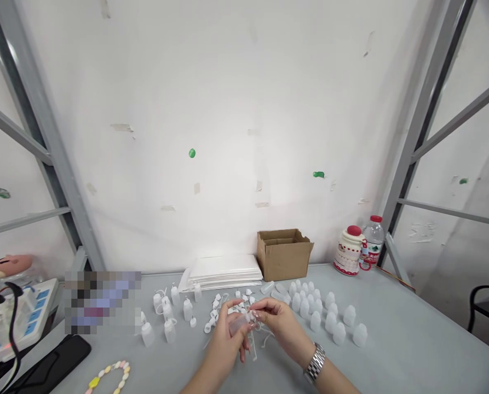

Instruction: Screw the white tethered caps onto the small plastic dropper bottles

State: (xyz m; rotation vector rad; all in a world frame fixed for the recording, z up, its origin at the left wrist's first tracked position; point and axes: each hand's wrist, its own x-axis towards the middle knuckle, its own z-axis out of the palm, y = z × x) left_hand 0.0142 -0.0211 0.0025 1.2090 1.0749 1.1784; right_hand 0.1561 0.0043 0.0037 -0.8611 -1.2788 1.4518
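My left hand [226, 336] is closed around a small translucent plastic bottle [238, 324], held low over the grey table [392, 350]. My right hand [277, 319], with a metal watch [314, 363] on its wrist, pinches a small white cap piece at the bottle's top. Loose white caps and plugs [217, 313] lie scattered just beyond my hands. Several capped white bottles [330, 320] stand in a group to the right, and a few more bottles [168, 317] stand to the left.
An open cardboard box [284, 253] and a stack of white sheets [225, 271] sit against the wall. A red-lidded jar [350, 250] and water bottle [373, 238] stand at right. A black phone [49, 364], bead bracelet [108, 376] and power strip [26, 314] lie left.
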